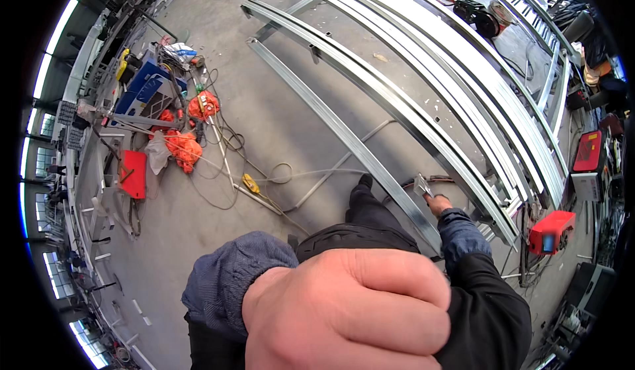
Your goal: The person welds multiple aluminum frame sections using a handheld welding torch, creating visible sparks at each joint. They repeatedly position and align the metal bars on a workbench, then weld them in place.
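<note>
A left hand (350, 310) is being shown large at the bottom centre of the frame, its back and knuckles facing the camera and its fingers being kept curled and pressed together; whether anything is being held in it cannot be told, as its palm is being hidden. Right of centre, a silvery metal hand tool (421, 186) is being gripped by the right hand (438, 204), its fingers being wrapped round the near end. The tool is being seen between a single metal bar (344, 134), slanting through the middle, and a pair of joined rails (390, 95). The upper right is being filled by a stack of bright rails (476, 72). A red machine (551, 232) is being seen at the lower right. Orange bundles (183, 150), a blue case (147, 87) and a red panel (133, 175) are being shown at the upper left, on or near the grey floor (162, 237).
</note>
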A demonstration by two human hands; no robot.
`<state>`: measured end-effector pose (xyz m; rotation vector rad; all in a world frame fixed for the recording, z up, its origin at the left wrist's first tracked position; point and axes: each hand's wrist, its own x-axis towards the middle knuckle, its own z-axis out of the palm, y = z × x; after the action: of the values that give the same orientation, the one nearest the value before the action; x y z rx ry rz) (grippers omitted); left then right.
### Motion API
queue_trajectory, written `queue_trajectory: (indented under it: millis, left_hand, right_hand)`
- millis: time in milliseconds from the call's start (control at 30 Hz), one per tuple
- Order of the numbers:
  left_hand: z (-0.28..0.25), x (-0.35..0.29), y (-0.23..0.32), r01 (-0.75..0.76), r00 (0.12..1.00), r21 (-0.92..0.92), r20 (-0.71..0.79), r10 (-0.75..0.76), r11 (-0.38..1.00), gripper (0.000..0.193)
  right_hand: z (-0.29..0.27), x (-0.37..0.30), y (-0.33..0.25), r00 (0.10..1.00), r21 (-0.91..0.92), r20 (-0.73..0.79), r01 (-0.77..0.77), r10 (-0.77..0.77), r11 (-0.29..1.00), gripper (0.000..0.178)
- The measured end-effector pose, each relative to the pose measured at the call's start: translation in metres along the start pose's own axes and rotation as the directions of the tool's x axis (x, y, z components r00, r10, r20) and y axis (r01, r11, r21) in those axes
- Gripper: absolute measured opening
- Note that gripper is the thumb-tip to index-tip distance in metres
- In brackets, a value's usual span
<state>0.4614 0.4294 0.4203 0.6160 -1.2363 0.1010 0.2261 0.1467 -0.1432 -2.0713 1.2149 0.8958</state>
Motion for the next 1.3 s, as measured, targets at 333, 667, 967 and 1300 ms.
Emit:
queue_trajectory:
  millis: [333,667,967,1300]
  left_hand:
    - [-0.033,0.024,-0.168,0.965,0.250,0.052,0.138,-0.958,0.259,0.024]
    - [-0.256,-0.217,-0.422,0.889,-0.454,-0.148,-0.407,-0.793,-0.433,0.095]
    - [-0.309,-0.211,-0.526,0.819,-0.556,-0.433,-0.437,-0.707,-0.376,0.115]
    - [-0.379,-0.253,-0.608,0.593,-0.524,-0.778,-0.178,-0.833,-0.207,0.057]
  right_hand:
    - [0.059,0.085,0.078,0.993,0.171,0.072,-0.102,0.091,0.980,0.076]
    - [-0.030,0.015,0.006,0.942,0.230,0.208,-0.309,0.264,0.923,0.064]
    - [0.028,0.029,0.044,0.936,0.021,0.195,-0.303,0.294,0.953,0.043]
    - [-0.007,-0.054,-0.011,0.920,-0.208,-0.145,-0.389,0.365,0.897,0.045]
